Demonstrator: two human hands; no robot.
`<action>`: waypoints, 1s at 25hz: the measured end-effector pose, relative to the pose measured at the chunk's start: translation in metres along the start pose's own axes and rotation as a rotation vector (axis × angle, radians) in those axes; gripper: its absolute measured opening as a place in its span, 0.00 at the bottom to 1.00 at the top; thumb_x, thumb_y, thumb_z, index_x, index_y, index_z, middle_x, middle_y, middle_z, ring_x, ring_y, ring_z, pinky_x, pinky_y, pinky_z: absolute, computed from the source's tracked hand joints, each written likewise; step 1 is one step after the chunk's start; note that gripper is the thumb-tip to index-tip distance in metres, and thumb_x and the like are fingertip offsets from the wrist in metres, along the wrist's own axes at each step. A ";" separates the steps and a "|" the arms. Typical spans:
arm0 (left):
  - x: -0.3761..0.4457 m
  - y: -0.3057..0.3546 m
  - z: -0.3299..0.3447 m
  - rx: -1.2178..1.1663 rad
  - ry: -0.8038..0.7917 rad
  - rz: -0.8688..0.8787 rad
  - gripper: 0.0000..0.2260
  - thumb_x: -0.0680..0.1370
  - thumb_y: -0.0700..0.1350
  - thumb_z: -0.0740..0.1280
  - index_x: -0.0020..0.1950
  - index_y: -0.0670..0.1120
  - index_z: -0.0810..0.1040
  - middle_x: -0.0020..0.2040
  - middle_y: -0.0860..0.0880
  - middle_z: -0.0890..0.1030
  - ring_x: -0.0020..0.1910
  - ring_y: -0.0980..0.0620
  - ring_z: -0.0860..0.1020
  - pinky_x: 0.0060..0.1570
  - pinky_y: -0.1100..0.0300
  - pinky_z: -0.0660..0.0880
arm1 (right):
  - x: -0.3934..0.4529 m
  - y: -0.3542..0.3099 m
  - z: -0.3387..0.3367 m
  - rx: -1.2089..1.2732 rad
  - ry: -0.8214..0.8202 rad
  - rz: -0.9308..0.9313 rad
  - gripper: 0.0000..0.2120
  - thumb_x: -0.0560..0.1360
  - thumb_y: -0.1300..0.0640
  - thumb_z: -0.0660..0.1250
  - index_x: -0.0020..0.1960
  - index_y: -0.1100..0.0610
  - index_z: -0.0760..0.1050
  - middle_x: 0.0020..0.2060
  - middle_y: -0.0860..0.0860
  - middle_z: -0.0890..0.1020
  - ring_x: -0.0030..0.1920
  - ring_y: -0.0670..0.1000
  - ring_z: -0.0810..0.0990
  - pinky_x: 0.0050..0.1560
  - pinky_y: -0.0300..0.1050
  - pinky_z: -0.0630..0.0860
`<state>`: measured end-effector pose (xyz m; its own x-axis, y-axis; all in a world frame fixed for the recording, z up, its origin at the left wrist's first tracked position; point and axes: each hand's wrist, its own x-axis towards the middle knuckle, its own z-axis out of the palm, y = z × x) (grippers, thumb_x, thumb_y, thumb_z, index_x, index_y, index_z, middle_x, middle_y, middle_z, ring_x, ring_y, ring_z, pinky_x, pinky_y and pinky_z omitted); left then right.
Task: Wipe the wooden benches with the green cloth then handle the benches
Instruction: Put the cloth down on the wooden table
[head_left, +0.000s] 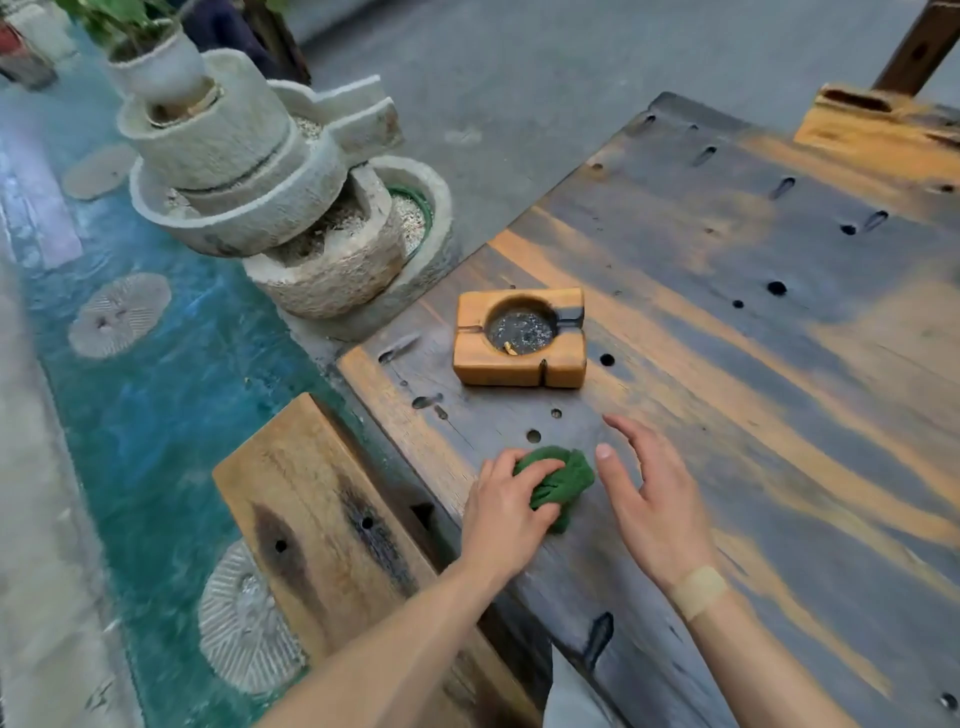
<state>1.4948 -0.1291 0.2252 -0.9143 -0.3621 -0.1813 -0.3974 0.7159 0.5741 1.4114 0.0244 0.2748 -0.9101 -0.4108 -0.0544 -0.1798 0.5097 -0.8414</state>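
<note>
Cloth (558, 480) is being bunched under curled left hand (501, 512) fingers for wiping the tabletop (727, 364); right hand (652, 499) fingers are being held apart, empty.

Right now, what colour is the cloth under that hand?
Green; the head view shows the cloth bunched under the left hand.

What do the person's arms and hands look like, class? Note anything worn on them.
Both forearms are bare, with no sleeves in view. The left hand wears no glove, ring or watch that shows. The right hand is bare too, but a tan plaster lies across its wrist. No other markings show.
</note>
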 end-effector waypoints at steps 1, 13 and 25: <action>0.001 -0.001 0.002 0.029 -0.018 -0.006 0.24 0.74 0.50 0.71 0.71 0.57 0.75 0.66 0.52 0.72 0.65 0.48 0.70 0.65 0.48 0.71 | 0.007 0.004 0.000 -0.006 -0.008 0.009 0.20 0.82 0.40 0.55 0.69 0.46 0.72 0.65 0.43 0.76 0.66 0.41 0.70 0.64 0.40 0.65; -0.015 -0.031 -0.108 0.053 0.285 0.258 0.30 0.77 0.66 0.64 0.78 0.60 0.65 0.78 0.51 0.65 0.78 0.48 0.63 0.73 0.38 0.64 | 0.022 -0.086 0.034 -0.223 -0.004 -0.207 0.25 0.79 0.39 0.57 0.72 0.49 0.70 0.68 0.47 0.74 0.70 0.49 0.70 0.70 0.51 0.67; -0.208 -0.123 -0.318 -0.036 0.333 0.490 0.32 0.77 0.72 0.57 0.79 0.61 0.60 0.81 0.53 0.60 0.82 0.51 0.53 0.76 0.35 0.55 | -0.183 -0.292 0.073 -0.494 0.262 -0.389 0.25 0.79 0.42 0.60 0.71 0.54 0.72 0.69 0.51 0.74 0.70 0.54 0.71 0.70 0.53 0.67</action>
<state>1.7590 -0.3317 0.4462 -0.9147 -0.1665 0.3682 0.0728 0.8284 0.5553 1.6574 -0.1046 0.4910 -0.7938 -0.4693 0.3868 -0.6051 0.6729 -0.4254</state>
